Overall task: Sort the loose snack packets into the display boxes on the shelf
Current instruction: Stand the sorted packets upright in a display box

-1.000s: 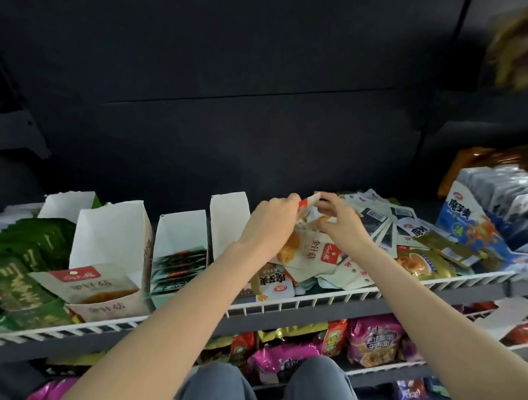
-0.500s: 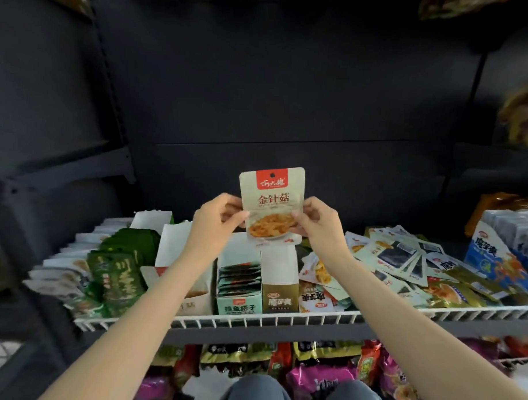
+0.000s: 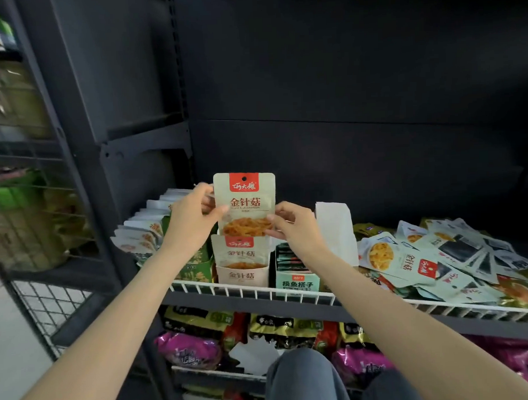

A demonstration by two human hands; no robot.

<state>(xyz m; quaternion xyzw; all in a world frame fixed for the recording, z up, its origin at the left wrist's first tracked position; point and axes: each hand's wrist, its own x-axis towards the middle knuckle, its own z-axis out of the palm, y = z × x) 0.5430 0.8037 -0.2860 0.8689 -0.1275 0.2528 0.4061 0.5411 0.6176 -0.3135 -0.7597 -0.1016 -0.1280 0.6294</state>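
Beige film with a red header, the snack packet (image 3: 245, 205) stands upright between both hands, directly above the matching display box (image 3: 243, 275) at the front of the wire shelf (image 3: 260, 292). The left hand (image 3: 190, 222) pinches its left edge with thumb on the printed face, and the right hand (image 3: 293, 225) pinches the lower right edge, so each hand is clamped on a side seam. It looks light and thin, probably a soft pouch with a slick surface and stiffer sealed borders, so the seams are the sensible place to hold it; squeezing the middle would likely crumple it. A like packet already sits in the box, and a loose pile (image 3: 432, 262) lies well to the right.
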